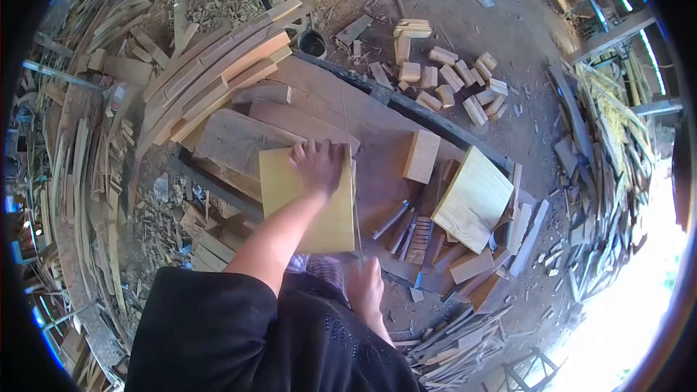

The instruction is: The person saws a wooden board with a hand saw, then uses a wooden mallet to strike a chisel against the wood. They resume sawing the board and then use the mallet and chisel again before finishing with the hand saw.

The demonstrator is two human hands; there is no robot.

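A pale, square wooden board point(305, 210) lies in front of me, partly over a thicker plank. My left hand point(319, 167) bears down on its far right part, fingers curled at the far edge. Along the board's right side runs the thin blade of a saw point(357, 225), seen nearly edge-on and reaching past the board's far edge. Close to my body, my right hand point(365, 287) is closed around the near end of the saw; the fingers mostly hide the handle.
Chisel-like tools point(392, 219) lie right of the saw, beside a wooden block point(422, 156) and another pale board point(473, 199). Long curved timber strips point(218, 65) are stacked at the far left. Several small blocks point(450, 76) lie on the ground beyond the low bench point(312, 76).
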